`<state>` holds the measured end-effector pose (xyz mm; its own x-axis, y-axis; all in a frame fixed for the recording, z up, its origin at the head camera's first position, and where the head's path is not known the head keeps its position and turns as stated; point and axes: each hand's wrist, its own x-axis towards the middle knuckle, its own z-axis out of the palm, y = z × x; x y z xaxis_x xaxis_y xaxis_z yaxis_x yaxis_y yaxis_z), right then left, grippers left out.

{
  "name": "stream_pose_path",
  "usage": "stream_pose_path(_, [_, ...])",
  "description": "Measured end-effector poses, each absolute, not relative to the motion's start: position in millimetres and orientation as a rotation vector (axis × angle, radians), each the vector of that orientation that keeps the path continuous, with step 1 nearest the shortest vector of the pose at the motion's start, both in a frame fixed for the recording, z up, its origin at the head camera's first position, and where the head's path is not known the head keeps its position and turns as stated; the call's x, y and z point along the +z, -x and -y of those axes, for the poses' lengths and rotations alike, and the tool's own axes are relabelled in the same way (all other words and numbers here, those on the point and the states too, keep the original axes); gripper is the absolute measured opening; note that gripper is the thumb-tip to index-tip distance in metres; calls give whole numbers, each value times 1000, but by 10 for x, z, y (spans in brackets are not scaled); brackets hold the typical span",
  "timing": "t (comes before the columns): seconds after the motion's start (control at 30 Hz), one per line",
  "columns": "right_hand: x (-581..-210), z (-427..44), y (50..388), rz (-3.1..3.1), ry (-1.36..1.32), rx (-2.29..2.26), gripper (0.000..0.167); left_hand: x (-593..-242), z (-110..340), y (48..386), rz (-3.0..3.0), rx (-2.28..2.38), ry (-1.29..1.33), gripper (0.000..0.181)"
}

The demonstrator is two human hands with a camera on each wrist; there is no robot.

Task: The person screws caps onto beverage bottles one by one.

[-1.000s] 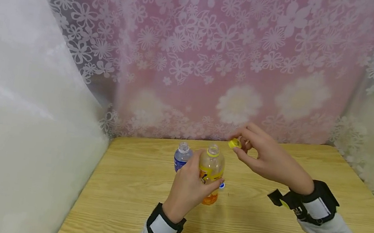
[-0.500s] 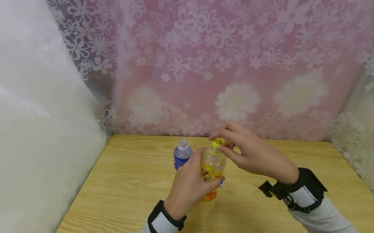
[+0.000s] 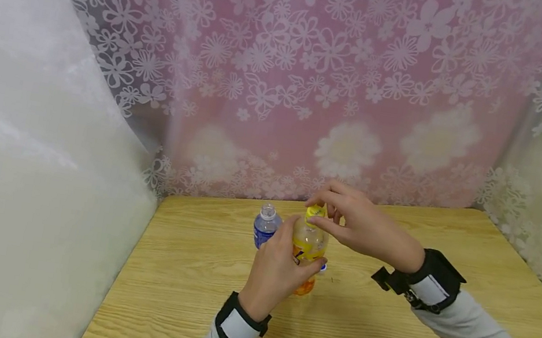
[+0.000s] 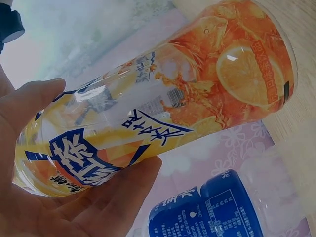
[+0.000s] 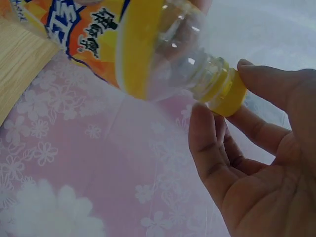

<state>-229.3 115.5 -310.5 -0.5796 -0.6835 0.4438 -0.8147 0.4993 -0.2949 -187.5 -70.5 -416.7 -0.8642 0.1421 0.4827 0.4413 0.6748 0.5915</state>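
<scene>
Atop an upright, yellow-labelled bottle [image 3: 310, 248], a yellow cap [image 3: 315, 214] is pinched by the right hand [image 3: 358, 224]; lower down, the bottle's body is gripped by the left hand [image 3: 272, 277].

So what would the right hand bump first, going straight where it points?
The round yellow plastic cap the right hand already pinches, on the clear yellow-labelled plastic bottle. Beyond, perhaps the blue-labelled plastic bottle; depth is unclear.

On the yellow-and-orange bottle [image 4: 148, 108], white characters [image 4: 74, 150] on blue read 红茶; red print [image 4: 266, 74] near its base is unclear. Beside this bottle, small white print [image 4: 227, 212] on a blue label [image 4: 207, 205] is illegible.
</scene>
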Motion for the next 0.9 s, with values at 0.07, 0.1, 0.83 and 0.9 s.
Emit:
stream_pose_path(0.07, [-3120, -1154, 2307, 2490, -1235, 669, 25, -4166, 694, 1883, 2492, -1024, 457, 91])
stream_pose_path(0.1, [-3125, -1158, 2316, 2495, -1226, 652, 28, -4165, 689, 1886, 2492, -1020, 458, 91])
stream_pose_path(0.83, [-3114, -1317, 2417, 2491, -1325, 564, 25, -4226, 619, 1930, 2491, -998, 477, 88])
stream_pose_path(0.9, [-3125, -1315, 2415, 2496, -1312, 563, 24, -4231, 613, 1934, 2491, -998, 483, 87])
